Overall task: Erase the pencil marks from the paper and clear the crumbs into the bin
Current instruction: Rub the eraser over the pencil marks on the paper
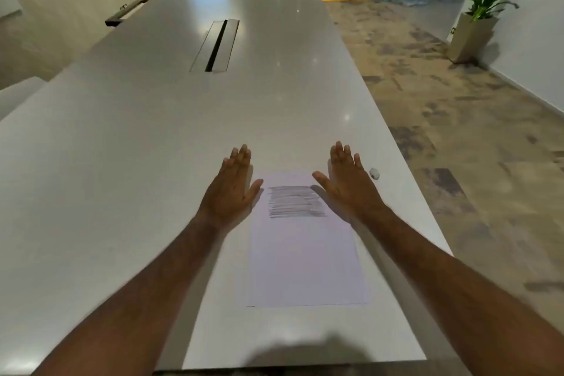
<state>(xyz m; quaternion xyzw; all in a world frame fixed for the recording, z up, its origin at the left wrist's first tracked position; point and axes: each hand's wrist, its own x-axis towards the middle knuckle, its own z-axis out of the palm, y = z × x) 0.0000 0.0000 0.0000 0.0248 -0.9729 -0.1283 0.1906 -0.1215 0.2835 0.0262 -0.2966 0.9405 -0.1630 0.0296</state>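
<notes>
Both hands are spread flat and hold nothing: the left hand (233, 189) beside the paper (305, 253), the right hand (348, 183) at its far right corner. The pencil marks (294, 201) look untouched. The eraser (374, 173) lies near the bench's (137, 131) right edge; best pin the sheet with the left hand and fetch it with the right. No bin shows.

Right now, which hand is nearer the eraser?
The right hand: the eraser lies just beyond its outer edge, while the left hand is across the paper.

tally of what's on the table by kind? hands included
Paper sheet with pencil marks: 1
Eraser: 1
Hands, both open and flat: 2 (left hand, right hand)
Total: 4
No bin in view.
</notes>
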